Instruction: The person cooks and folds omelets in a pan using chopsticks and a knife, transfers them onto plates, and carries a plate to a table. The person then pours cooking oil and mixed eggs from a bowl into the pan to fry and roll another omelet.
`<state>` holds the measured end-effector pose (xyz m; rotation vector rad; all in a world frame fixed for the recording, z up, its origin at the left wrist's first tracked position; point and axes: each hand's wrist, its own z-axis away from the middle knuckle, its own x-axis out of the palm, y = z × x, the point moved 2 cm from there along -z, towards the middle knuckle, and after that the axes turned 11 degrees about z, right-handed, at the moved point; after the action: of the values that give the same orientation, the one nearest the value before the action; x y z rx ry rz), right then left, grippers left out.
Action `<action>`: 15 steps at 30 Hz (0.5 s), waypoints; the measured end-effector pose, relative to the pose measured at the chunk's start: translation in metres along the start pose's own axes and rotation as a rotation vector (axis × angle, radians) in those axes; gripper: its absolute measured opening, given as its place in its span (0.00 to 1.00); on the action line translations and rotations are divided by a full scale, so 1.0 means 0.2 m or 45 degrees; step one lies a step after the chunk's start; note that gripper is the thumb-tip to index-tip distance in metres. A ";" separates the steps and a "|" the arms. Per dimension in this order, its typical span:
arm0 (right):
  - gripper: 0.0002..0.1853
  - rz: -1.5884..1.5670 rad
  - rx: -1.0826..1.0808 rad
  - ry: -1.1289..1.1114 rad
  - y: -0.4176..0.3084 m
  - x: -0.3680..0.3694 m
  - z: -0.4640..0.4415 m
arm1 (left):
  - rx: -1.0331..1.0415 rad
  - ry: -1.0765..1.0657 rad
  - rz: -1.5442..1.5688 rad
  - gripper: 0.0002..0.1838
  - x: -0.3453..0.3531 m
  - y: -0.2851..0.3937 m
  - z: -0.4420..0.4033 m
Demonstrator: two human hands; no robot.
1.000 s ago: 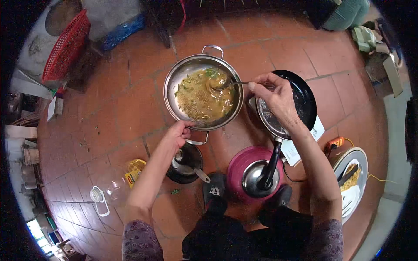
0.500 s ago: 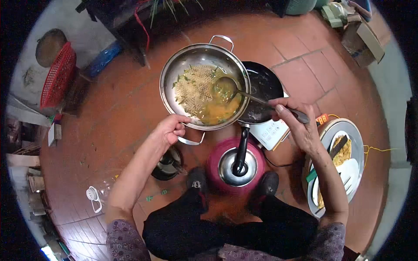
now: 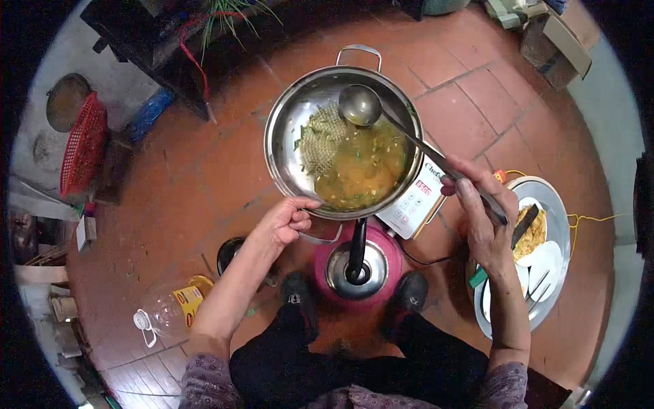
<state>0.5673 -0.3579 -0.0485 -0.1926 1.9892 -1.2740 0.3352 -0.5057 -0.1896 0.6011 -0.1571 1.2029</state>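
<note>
My left hand (image 3: 289,219) is closed on the near rim of a wide stainless steel pot (image 3: 278,153), by its lower loop handle. The pot is tilted, and yellowish liquid egg with green bits (image 3: 364,170) pools toward its near right side. My right hand (image 3: 484,204) is wrapped round the grey handle of a metal ladle (image 3: 360,105), whose bowl is inside the pot, near the far wall. Beneath the pot is an induction cooker (image 3: 412,204) with a lit display. A black pan handle (image 3: 357,252) sticks out below; the pan itself is hidden by the pot.
A pink pot with a steel lid (image 3: 327,273) stands between my feet. At right, a round metal tray (image 3: 562,225) holds plates with cooked egg (image 3: 531,238) and a dark utensil. An oil bottle (image 3: 167,313) lies at left. A red basket (image 3: 83,146) leans by the wall.
The steel pot has moved right, now covering the black pan. The ladle has shifted from the liquid toward the far wall, and the liquid has spread. The camera view has shifted slightly.
</note>
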 end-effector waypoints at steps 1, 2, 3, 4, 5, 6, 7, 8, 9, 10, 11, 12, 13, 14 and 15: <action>0.14 0.002 -0.012 0.027 -0.02 -0.01 0.00 | -0.039 -0.014 0.048 0.07 -0.01 -0.03 -0.05; 0.14 0.004 -0.022 0.053 -0.04 -0.03 0.01 | -0.080 -0.028 0.095 0.08 0.01 -0.06 -0.06; 0.14 0.008 -0.031 0.081 -0.05 -0.04 0.01 | -0.083 -0.036 0.101 0.08 0.03 -0.07 -0.07; 0.14 0.018 -0.033 0.080 -0.05 -0.04 0.01 | -0.128 -0.062 0.077 0.08 0.06 -0.09 -0.09; 0.14 0.020 -0.032 0.116 -0.05 -0.05 0.01 | -0.176 -0.087 0.051 0.09 0.09 -0.11 -0.09; 0.14 0.020 -0.031 0.150 -0.05 -0.05 0.01 | -0.225 -0.111 0.026 0.10 0.11 -0.12 -0.10; 0.14 0.019 -0.028 0.187 -0.05 -0.06 0.01 | -0.232 -0.116 0.027 0.10 0.11 -0.13 -0.11; 0.14 0.025 -0.025 0.188 -0.05 -0.07 0.01 | -0.271 -0.126 0.048 0.09 0.11 -0.15 -0.12; 0.14 0.047 -0.030 0.184 -0.05 -0.08 0.01 | -0.309 -0.134 0.068 0.08 0.11 -0.17 -0.13; 0.14 0.067 -0.031 0.179 -0.05 -0.08 0.01 | -0.349 -0.139 0.088 0.07 0.11 -0.18 -0.13; 0.14 0.084 -0.036 0.177 -0.04 -0.09 0.01 | -0.351 -0.139 0.082 0.07 0.11 -0.19 -0.13; 0.14 0.082 -0.029 0.179 -0.04 -0.09 0.01 | -0.403 -0.112 0.090 0.07 0.11 -0.19 -0.09; 0.14 0.070 -0.015 0.170 -0.04 -0.10 0.02 | -0.456 -0.084 0.096 0.06 0.11 -0.19 -0.06; 0.14 0.052 0.001 0.164 -0.04 -0.12 0.02 | -0.506 -0.052 0.100 0.06 0.12 -0.19 -0.03; 0.14 0.036 0.012 0.159 -0.03 -0.13 0.03 | -0.504 -0.047 0.091 0.06 0.11 -0.20 -0.01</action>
<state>0.5880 -0.3529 -0.0319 -0.0815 2.0833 -1.3053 0.3797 -0.4951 -0.1964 0.2723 -0.4397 1.1886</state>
